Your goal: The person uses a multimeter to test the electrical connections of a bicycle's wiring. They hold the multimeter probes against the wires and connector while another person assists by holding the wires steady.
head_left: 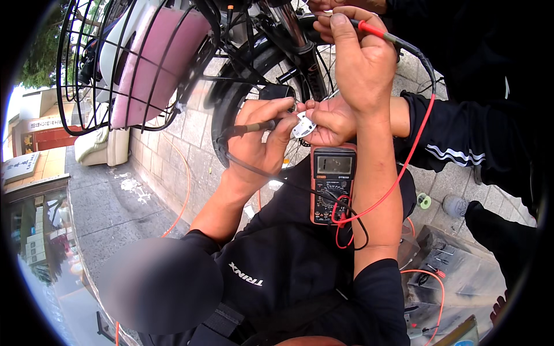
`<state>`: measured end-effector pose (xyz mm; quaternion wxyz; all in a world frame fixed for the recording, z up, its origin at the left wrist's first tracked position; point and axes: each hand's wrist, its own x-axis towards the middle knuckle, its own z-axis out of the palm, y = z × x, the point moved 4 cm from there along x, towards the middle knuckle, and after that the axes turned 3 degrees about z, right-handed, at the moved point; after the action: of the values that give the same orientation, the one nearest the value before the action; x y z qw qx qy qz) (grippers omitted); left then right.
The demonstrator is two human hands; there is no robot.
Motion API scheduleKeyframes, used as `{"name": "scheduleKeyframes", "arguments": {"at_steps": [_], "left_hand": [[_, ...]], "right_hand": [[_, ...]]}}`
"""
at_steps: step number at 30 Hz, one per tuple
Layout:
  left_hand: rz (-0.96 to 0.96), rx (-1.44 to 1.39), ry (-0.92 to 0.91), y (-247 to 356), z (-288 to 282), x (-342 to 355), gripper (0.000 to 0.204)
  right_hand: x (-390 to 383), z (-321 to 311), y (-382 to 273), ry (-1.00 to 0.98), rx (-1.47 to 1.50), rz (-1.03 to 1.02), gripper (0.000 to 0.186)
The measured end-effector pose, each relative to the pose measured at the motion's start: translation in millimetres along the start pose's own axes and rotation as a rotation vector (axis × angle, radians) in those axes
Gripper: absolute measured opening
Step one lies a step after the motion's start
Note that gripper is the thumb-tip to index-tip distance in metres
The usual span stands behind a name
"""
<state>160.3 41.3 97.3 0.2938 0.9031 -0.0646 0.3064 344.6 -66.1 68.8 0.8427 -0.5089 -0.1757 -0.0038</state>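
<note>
My left hand (254, 138) is closed around a black test probe (254, 127), whose tip end is at a small white plate with holes (302, 125). A co-worker's hand (333, 120), reaching in from the right out of a striped dark sleeve, pinches that plate. Higher up, my right hand (366, 63) grips a red test probe (372, 30) pointing left toward another hand (320, 7) at the top edge; what its tip meets is too small to tell. An orange-and-black multimeter (333, 184) rests by my lap, with the red and black leads plugged in.
A bicycle-type front wheel (222, 109) and fork (311, 75) stand just ahead. Its wire basket (124, 69) holds pink and white panels. An orange cord (187, 179) crosses the paving at left. Tools lie on a grey surface (444, 288) at lower right, near a green-and-white roll (424, 200).
</note>
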Motion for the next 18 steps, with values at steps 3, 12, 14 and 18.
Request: {"name": "scheduleKeyframes", "arguments": {"at_steps": [3, 12, 14, 18], "left_hand": [[-0.022, 0.001, -0.009, -0.1, 1.4, -0.4, 0.031], [-0.117, -0.087, -0.005, -2.9, 2.5, -6.8, 0.031], [-0.112, -0.081, -0.014, -1.5, 0.9, -5.1, 0.03], [-0.09, -0.072, -0.033, 2.1, 0.2, -2.1, 0.03]], "right_hand": [[-1.2, 0.5, 0.6, 0.013, 0.018, 0.023, 0.011], [-3.5, 1.8, -1.3, 0.017, -0.076, 0.041, 0.02], [-3.4, 3.5, -1.2, 0.023, -0.073, 0.049, 0.021], [-3.5, 3.9, -3.0, 0.039, -0.071, 0.043, 0.02]]}}
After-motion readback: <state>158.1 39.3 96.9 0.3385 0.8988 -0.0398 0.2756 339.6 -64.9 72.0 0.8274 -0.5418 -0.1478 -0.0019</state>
